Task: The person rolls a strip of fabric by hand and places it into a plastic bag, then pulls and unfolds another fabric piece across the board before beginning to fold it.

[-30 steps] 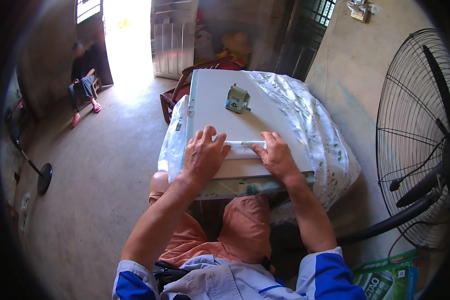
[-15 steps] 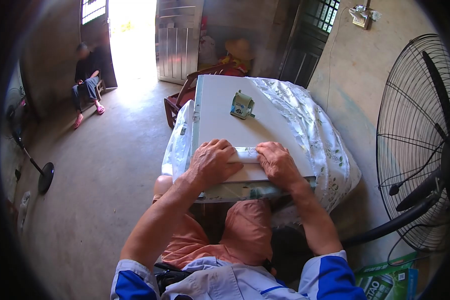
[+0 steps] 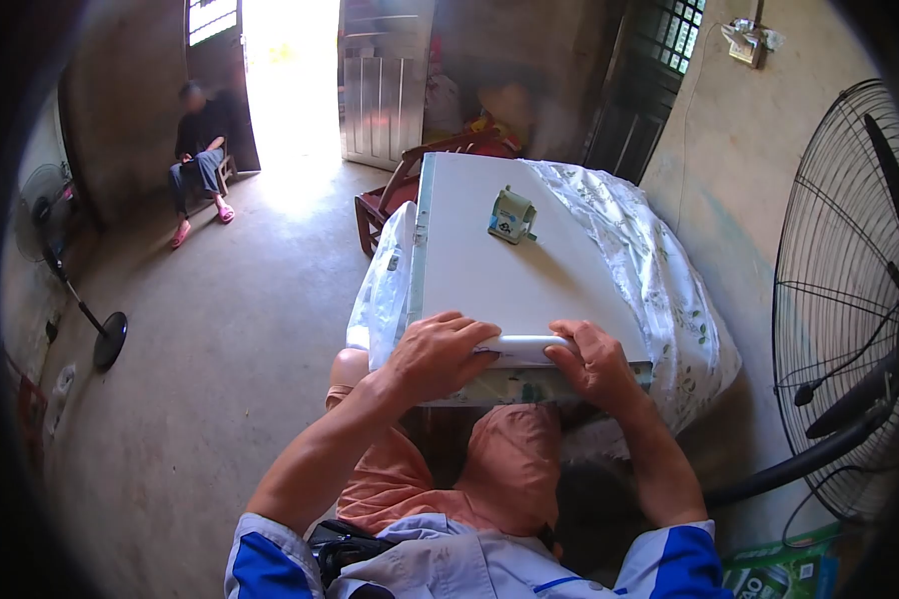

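Observation:
A smooth white roll (image 3: 525, 345) lies crosswise near the close edge of the white tabletop (image 3: 489, 290). My left hand (image 3: 442, 351) is closed round its left end, with the thumb at the near side. On the other end, my right hand (image 3: 596, 361) grips with thumb and fingers. What the roll is made of I cannot tell. Farther up the tabletop stands a small pale green boxy object (image 3: 510, 217) with a blue label and a peg on its side.
A white leaf-patterned cloth (image 3: 659, 270) drapes over the table's right side. A large black fan (image 3: 849, 270) stands at the right. Behind the table is a wooden chair (image 3: 395, 195). A person (image 3: 202, 150) sits by the open door; a smaller fan (image 3: 55, 225) stands left.
Both hands have drawn the roll toward me, to the table's near edge. The print visible on it before is now mostly out of sight. The view has shifted slightly.

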A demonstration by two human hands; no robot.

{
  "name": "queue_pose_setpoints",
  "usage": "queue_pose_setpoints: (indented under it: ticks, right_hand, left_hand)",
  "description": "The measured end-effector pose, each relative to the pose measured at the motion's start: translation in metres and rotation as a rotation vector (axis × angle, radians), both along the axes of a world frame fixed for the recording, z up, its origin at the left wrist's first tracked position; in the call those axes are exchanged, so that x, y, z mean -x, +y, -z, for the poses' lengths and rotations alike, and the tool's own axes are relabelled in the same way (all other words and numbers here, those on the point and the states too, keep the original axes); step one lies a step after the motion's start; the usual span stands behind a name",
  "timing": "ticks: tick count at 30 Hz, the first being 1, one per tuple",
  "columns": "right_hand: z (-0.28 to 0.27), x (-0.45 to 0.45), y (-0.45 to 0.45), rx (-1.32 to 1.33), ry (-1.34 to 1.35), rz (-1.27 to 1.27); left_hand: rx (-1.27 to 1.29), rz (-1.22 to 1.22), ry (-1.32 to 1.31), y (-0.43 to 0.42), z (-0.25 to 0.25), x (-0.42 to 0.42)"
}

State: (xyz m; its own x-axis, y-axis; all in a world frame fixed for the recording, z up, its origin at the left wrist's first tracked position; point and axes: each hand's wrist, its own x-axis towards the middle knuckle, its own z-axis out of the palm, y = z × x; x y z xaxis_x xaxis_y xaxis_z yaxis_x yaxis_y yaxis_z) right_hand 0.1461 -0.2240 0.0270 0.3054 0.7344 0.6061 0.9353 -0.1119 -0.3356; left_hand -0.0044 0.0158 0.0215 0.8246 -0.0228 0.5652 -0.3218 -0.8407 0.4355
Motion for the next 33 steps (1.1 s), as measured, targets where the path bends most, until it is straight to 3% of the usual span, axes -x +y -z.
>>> queue_pose_setpoints:
  ticks: [3, 8, 11, 15, 17, 18, 21, 27, 33]
  right_hand:
    - [-0.02, 0.024, -0.013, -0.021, 0.495, -0.032]
    - [-0.028, 0.045, -0.016, -0.039, 0.784, -0.125]
    - [-0.034, 0.058, -0.013, -0.062, 0.886, -0.1]
    - [-0.029, 0.07, -0.004, -0.171, 1.027, -0.072]
    - [-0.012, 0.074, 0.003, -0.327, 1.252, -0.194]
    - [-0.003, 0.076, 0.005, -0.408, 1.362, -0.257]
    - [0.011, 0.08, 0.004, -0.195, 1.321, -0.401]
    - [0.022, 0.112, 0.021, -0.217, 1.352, -0.192]
    - [0.022, 0.119, 0.025, -0.287, 1.386, -0.166]
  left_hand:
    - [0.329, 0.055, 0.233, -0.011, -0.019, 0.029]
    - [0.731, 0.103, 0.514, -0.018, -0.02, 0.063]
    - [0.997, 0.237, 0.496, -0.017, -0.003, 0.073]
    - [1.137, 0.294, 0.485, -0.018, 0.014, 0.077]
    - [1.234, 0.326, 0.441, -0.022, 0.023, 0.079]
    - [1.247, 0.315, 0.396, -0.026, 0.025, 0.08]
    - [1.265, 0.267, 0.288, -0.04, 0.031, 0.083]
    - [1.219, 0.206, 0.224, -0.054, 0.039, 0.087]
    - [1.049, 0.19, 0.273, -0.045, 0.049, 0.1]
